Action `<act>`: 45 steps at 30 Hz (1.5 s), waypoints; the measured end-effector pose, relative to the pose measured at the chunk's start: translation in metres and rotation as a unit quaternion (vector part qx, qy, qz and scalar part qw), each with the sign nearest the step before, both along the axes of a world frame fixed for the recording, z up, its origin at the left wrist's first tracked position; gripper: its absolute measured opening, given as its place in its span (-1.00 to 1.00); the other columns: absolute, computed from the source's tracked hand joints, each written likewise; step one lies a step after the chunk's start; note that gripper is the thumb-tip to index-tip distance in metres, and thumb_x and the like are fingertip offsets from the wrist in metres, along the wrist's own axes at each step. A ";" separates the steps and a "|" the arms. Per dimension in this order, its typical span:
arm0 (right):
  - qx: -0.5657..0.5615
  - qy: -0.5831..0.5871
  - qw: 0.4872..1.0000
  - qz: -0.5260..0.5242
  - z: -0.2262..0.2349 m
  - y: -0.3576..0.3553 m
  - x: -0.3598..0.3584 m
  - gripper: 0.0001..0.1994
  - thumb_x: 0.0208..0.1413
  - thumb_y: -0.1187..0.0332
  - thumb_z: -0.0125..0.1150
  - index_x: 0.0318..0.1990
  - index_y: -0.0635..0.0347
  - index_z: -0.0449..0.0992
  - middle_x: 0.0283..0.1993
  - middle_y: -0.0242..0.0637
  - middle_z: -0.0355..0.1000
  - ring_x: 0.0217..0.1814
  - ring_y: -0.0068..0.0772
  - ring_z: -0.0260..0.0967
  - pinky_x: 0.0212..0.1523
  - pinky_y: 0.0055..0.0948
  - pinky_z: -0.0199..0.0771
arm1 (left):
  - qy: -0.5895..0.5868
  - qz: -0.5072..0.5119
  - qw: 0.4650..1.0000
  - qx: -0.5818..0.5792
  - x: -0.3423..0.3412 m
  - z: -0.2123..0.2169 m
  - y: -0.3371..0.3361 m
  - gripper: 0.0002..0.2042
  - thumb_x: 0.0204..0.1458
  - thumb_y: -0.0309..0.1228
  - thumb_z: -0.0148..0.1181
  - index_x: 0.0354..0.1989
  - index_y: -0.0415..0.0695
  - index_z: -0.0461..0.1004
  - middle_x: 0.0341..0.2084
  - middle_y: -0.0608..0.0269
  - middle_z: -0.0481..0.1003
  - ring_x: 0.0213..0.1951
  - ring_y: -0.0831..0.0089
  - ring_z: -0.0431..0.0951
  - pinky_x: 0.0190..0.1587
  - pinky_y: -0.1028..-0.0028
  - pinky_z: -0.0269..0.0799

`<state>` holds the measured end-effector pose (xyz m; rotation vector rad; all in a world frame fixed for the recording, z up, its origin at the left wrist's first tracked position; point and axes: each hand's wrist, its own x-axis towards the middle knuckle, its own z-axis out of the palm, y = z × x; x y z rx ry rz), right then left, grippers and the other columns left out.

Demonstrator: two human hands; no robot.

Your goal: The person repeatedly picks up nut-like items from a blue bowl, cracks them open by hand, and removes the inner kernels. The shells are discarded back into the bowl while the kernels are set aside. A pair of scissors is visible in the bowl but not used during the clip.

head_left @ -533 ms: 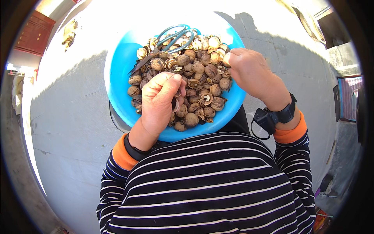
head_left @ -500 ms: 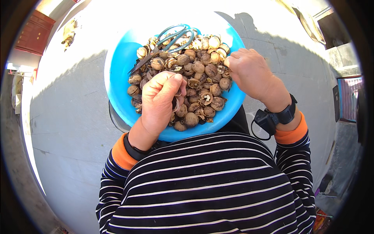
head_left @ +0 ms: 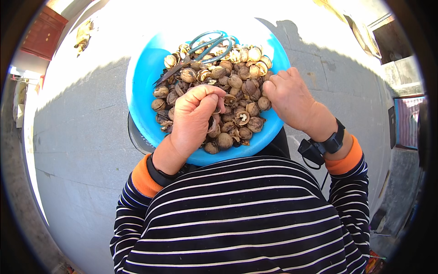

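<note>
A blue basin (head_left: pixel 143 102) in front of me holds a heap of brown walnuts (head_left: pixel 224 141), several cracked or split with pale insides showing. Scissors with teal loop handles (head_left: pixel 214 45) lie on the far part of the heap, dark blades pointing left. My left hand (head_left: pixel 191 116) is closed over the near-left walnuts, thumb pressed to the fingers around a walnut (head_left: pixel 218 109), mostly hidden. At the basin's right rim, my right hand (head_left: pixel 292 100) is curled with fingers pressed together; whatever they hold is out of sight.
Grey paving (head_left: pixel 82 137) surrounds the basin, brightly sunlit at the far side. A black device with a cable (head_left: pixel 312 150) is strapped to my right wrist. Far left stands a red cabinet-like object (head_left: pixel 43 34); at the right edge hangs a striped cloth (head_left: pixel 407 121).
My right hand has moved slightly toward me and right along the rim. My left hand has shifted slightly right, still closed. The basin appears a little farther right in view.
</note>
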<state>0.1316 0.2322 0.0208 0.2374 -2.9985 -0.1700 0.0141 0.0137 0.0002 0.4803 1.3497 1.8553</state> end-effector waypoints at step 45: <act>-0.820 -0.047 0.543 -0.173 -0.023 -0.071 -0.051 -0.78 0.28 0.39 -0.12 -0.21 0.34 0.45 -0.58 -0.32 0.32 -0.67 -0.62 0.21 -0.67 -0.63 0.17 | 0.267 0.054 0.961 -0.045 0.009 -0.006 0.007 -0.72 0.24 -0.56 -0.07 0.09 -0.38 0.38 -0.31 0.20 0.53 -0.31 0.54 0.49 -0.23 0.55 0.42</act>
